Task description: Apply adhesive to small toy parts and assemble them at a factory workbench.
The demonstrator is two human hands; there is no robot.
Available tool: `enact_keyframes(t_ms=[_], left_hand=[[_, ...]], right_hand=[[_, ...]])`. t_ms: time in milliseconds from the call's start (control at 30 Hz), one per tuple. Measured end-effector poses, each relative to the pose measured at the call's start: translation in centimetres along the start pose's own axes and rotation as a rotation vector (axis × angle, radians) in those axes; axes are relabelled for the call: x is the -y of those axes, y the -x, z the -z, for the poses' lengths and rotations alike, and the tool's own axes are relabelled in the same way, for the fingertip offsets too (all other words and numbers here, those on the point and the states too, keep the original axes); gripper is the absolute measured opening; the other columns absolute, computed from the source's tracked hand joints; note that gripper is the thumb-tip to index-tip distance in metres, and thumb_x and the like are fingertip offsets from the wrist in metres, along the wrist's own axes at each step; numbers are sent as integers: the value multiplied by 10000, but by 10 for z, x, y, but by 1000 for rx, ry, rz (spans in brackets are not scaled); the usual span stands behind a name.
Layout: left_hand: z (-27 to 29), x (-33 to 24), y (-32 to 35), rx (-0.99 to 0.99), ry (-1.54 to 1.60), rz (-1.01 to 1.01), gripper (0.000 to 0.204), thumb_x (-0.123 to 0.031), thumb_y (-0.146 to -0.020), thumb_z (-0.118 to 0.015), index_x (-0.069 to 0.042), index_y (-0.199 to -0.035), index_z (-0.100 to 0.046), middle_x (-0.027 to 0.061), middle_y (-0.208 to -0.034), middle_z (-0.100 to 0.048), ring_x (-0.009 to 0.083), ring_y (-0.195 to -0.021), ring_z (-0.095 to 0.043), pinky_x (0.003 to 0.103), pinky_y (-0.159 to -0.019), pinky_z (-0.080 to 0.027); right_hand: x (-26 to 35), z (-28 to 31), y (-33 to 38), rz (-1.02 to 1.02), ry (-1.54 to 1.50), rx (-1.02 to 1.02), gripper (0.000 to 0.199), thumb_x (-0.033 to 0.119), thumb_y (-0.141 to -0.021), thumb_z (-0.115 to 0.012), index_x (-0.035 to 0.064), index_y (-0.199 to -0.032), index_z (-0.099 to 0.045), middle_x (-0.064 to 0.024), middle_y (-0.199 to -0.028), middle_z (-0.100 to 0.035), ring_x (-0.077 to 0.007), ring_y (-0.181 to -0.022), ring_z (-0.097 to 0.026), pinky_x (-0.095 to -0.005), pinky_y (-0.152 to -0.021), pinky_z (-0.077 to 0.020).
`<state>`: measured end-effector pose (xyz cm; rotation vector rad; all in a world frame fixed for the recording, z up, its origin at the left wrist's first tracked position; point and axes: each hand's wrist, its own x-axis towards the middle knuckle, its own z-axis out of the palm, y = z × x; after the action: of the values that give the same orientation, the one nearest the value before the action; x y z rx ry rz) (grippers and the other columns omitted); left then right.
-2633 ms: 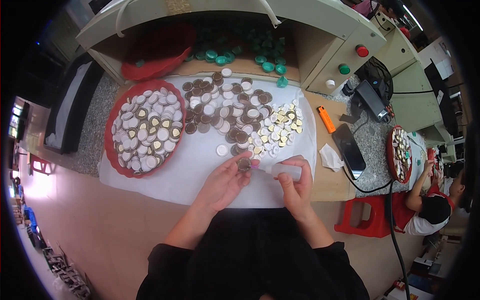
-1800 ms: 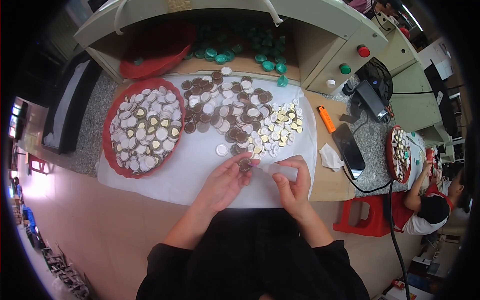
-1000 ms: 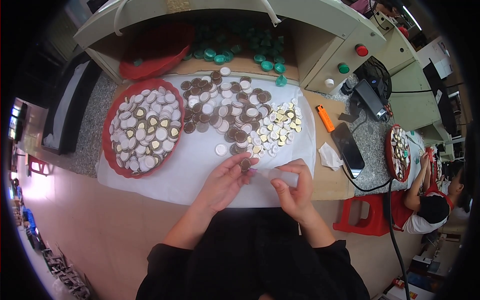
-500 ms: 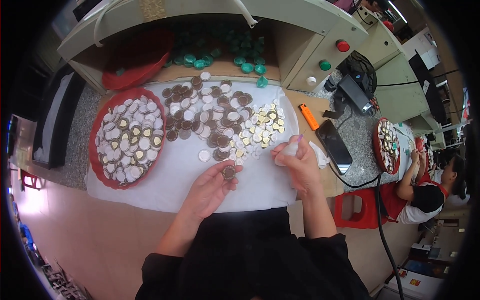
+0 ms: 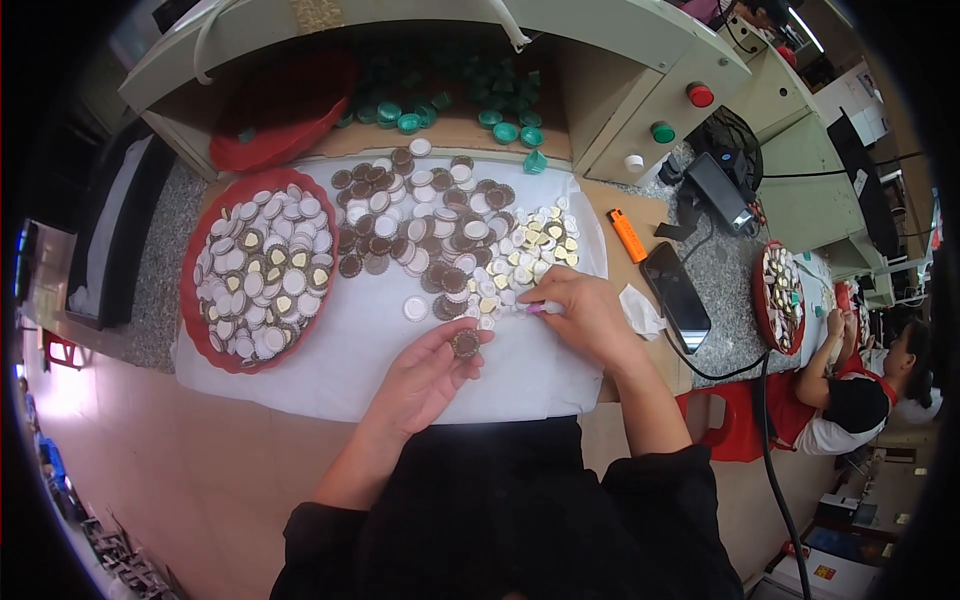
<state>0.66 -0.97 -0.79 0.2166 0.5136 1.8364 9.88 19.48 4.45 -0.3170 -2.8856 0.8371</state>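
Observation:
In my left hand [image 5: 418, 375] a small brown round disc with a beaded rim [image 5: 465, 344] is pinched between thumb and fingertips. My right hand [image 5: 592, 318] is closed round a small whitish squeeze bottle with a purple needle tip [image 5: 537, 309]; fingers cover most of it. That tip points left, close to the near edge of a spread of small white and gold pieces [image 5: 535, 240], apart from the held disc. Brown and white discs [image 5: 440, 215] lie heaped beyond my left hand. One pale disc [image 5: 415, 308] lies singly beside them on the white sheet [image 5: 300, 395].
A red scalloped tray [image 5: 190, 325] heaped with discs stands at left. Green cups [image 5: 505, 132] sit under the machine housing. An orange lighter-like object [image 5: 627, 236], a black phone [image 5: 676, 298] and crumpled tissue [image 5: 640, 312] lie at right. Farther right sits a co-worker [image 5: 850, 390].
My right hand has turned and come left and inward with the bottle, its tip now low over the small pieces. My left hand keeps its hold on the brown disc.

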Motion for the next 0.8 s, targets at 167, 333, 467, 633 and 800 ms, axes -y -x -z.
enact_keyframes(t_ms=[167, 333, 467, 633, 800], left_hand=[[-2, 0, 1, -9, -1, 9, 373, -132, -857, -429, 19, -1187, -344, 148, -1130, -449, 166, -894, -506, 276, -796, -402], [0, 0, 0, -11, -13, 17, 384, -145, -855, -437, 20, -1189, -343, 144, -1126, -451, 168, -896, -509, 276, -794, -404], [-1, 0, 1, -18, -43, 9, 376, -149, -854, -442, 22, -1178, -360, 122, -1091, -477, 172, -896, -511, 285, -799, -404], [-5, 1, 2, -26, -100, 16, 351, -136, -853, -441, 20, -1163, -386, 94, -1040, -500, 169, -892, -503, 293, -786, -405], [-7, 1, 1, -2, -138, -5, 327, -110, -854, -425, 7, -1159, -408, 69, -1035, -500, 142, -915, -456, 262, -733, -369]], right_hand=[[-2, -5, -1, 24, -67, -80, 187, 53, -647, -580, 95, -825, -621, -44, -791, -584, -212, -698, -565, -287, -615, -443], [28, -8, 9, -299, -714, -106, 127, 94, -766, -580, 2, -850, -598, -15, -692, -562, -53, -588, -486, -187, -525, -395], [40, -22, 19, -399, -1125, -20, 158, 81, -755, -584, 8, -894, -604, -29, -709, -577, -55, -555, -470, -181, -497, -381], [44, -31, 25, -436, -1186, 95, 183, 57, -734, -601, 11, -911, -602, -15, -701, -566, -34, -566, -460, -149, -488, -351], [54, -29, 24, -513, -1341, 84, 377, 10, -671, -642, 18, -1031, -526, -3, -679, -541, -47, -573, -462, -158, -492, -338]])
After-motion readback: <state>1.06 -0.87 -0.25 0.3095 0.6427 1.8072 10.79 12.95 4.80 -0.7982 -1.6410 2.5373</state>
